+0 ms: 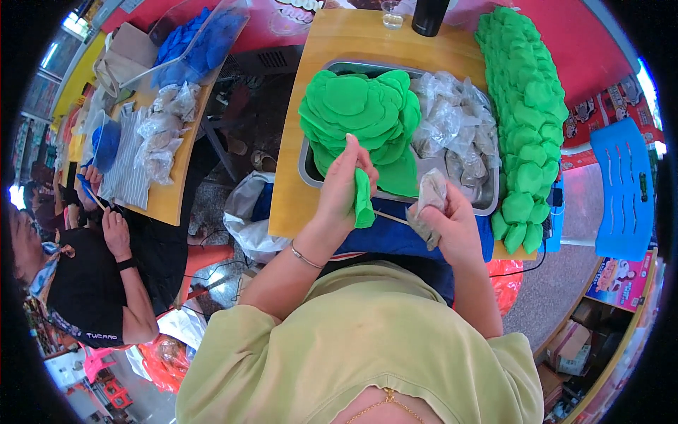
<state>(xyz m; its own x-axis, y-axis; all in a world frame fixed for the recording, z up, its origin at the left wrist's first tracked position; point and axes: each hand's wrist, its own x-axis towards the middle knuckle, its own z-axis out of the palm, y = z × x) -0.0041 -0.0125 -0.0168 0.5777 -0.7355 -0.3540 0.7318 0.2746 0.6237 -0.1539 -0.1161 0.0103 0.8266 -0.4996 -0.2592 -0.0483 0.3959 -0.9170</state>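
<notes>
In the middle of the view, my left hand grips a folded green piece of soft sheet material. My right hand has its fingers closed on a crumpled pale grey-beige bundle. A thin pale stick spans between the two hands; which hand holds it is unclear. Just beyond them lies a metal tray, holding a stack of green pieces on the left and filled clear bags on the right.
A long green heap lines the table's right side, with a cup and black bottle behind. A blue chair stands right. At left, a co-worker works at another table. A white sack is between.
</notes>
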